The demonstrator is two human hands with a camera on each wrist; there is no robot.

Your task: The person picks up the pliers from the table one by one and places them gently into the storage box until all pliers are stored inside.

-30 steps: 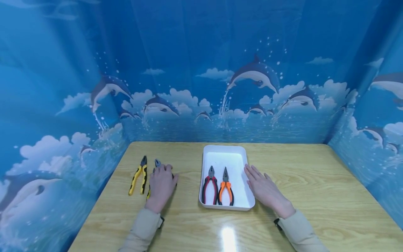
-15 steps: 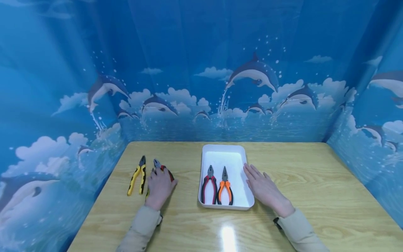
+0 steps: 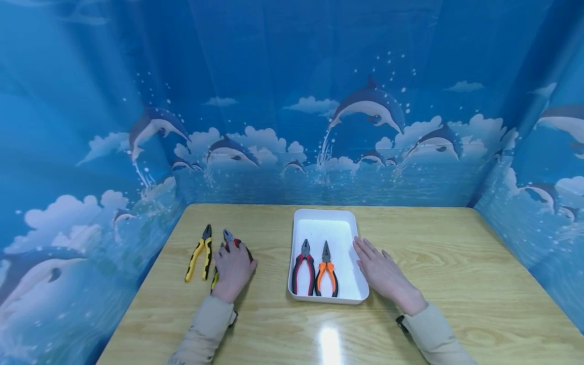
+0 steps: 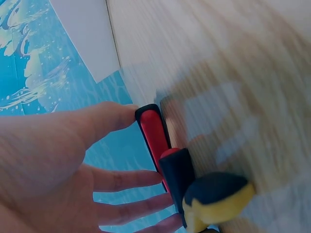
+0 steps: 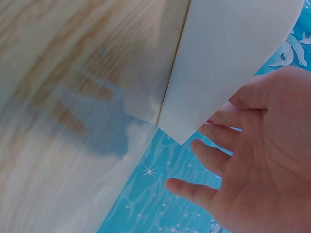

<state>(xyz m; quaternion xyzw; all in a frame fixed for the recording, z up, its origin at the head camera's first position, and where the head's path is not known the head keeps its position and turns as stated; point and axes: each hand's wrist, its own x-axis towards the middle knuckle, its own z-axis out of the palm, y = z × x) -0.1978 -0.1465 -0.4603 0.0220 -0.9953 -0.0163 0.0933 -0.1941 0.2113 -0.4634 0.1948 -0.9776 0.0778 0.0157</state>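
In the head view my left hand (image 3: 233, 268) lies over pliers with red-and-black handles (image 3: 248, 252), their grey nose pointing away. In the left wrist view the thumb touches one end of a red-and-black handle (image 4: 154, 131), and the fingers meet it on the other side. A yellow-and-black handle (image 4: 218, 199) sits beside it; how it joins is hidden under the hand. My right hand (image 3: 382, 272) has straight fingers resting against the right side of the white tray (image 3: 349, 223). Inside the tray lie red-and-black pliers (image 3: 312, 276) and orange-and-black needle-nose pliers (image 3: 321, 280).
Yellow-and-black pliers (image 3: 208, 253) lie on the wooden table (image 3: 456, 263) left of my left hand. A blue dolphin-print curtain (image 3: 283, 101) surrounds the table's back and sides.
My left hand has drawn back slightly, showing more of the red-and-black handle under it. The right hand and the tray stay in place.
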